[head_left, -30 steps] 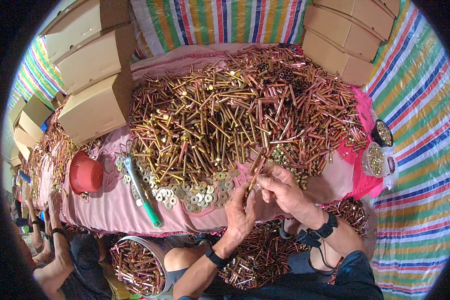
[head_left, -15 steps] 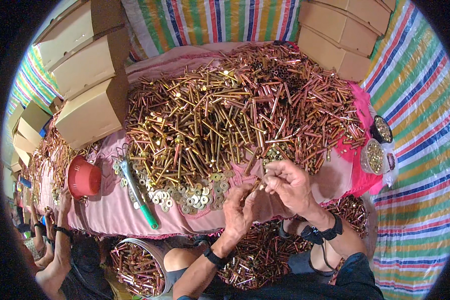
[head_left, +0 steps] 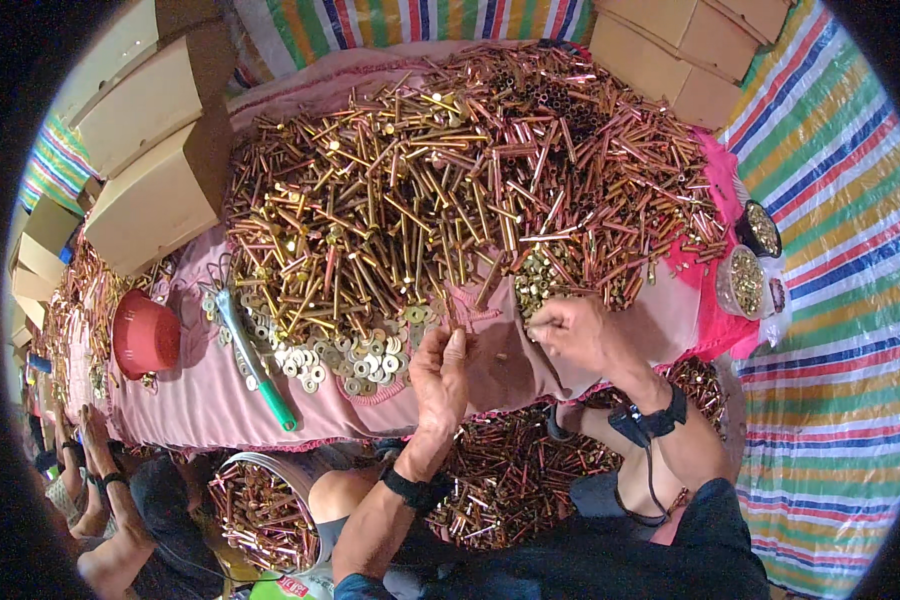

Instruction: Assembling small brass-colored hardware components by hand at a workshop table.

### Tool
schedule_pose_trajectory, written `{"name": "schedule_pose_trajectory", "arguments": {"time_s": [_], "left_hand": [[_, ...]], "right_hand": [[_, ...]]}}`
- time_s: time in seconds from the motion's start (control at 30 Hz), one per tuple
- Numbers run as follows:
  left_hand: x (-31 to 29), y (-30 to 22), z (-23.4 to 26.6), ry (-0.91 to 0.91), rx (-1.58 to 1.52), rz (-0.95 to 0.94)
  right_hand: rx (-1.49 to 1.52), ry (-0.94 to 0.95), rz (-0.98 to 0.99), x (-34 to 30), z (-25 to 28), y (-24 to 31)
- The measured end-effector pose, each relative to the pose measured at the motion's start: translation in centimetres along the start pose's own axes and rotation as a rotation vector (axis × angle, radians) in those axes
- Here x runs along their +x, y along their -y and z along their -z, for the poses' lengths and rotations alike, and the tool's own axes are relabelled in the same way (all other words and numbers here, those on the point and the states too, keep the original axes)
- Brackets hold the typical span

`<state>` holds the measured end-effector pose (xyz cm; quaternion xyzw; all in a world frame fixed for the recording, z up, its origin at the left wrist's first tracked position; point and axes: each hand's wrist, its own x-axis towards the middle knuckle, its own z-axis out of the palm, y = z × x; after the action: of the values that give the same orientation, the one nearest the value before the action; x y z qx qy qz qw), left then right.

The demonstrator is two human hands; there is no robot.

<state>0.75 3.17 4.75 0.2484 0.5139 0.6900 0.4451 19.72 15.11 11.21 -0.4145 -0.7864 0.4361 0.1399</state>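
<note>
My left hand (head_left: 439, 377) is at the near edge of a heap of long gold bolts (head_left: 370, 225), just right of scattered flat washers (head_left: 355, 360). Its fingers are drawn together with the thumb up; what they hold, if anything, is hidden. My right hand (head_left: 574, 331) is closed in a pinch beside a small pile of nuts (head_left: 537, 283), and I cannot make out what is in its fingertips. Between the hands, a tiny piece lies on the pink cloth (head_left: 510, 390). Bronze-coloured metal tubes (head_left: 610, 190) are heaped behind the right hand.
A green-handled tool (head_left: 262, 375) and a red bowl (head_left: 147, 335) stand left. Cardboard boxes (head_left: 155, 200) are stacked at both back corners. Tubs of small parts (head_left: 743, 281) sit at right. Below is a bucket of metal parts (head_left: 263, 515); another person's arm (head_left: 110, 480) is at left.
My hands, close together before, have moved apart: the left toward the washers, the right toward the nuts. The whole view has shifted slightly.
</note>
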Motion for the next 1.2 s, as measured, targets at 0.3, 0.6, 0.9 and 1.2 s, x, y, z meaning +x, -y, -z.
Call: {"name": "schedule_pose_trajectory", "arguments": {"time_s": [0.3,0.6,0.9,1.2], "left_hand": [[0.0,0.3,0.9,-0.008,0.115,-0.098],[-0.8,0.5,1.1,0.066,0.233,-0.072],[-2.2,-2.6,-0.4,0.174,0.562,-0.138],[-2.1,-2.5,-0.6,0.214,0.634,-0.215]], "right_hand": [[-0.507,-0.052,0.331,-0.2,-6.5,-2.4],[0.505,0.035,-0.047,0.8,-2.4,1.1],[0.824,0.033,0.007,-0.4,-1.4,2.9],[0.680,0.017,0.073,-0.4,-0.7,2.6]]}}
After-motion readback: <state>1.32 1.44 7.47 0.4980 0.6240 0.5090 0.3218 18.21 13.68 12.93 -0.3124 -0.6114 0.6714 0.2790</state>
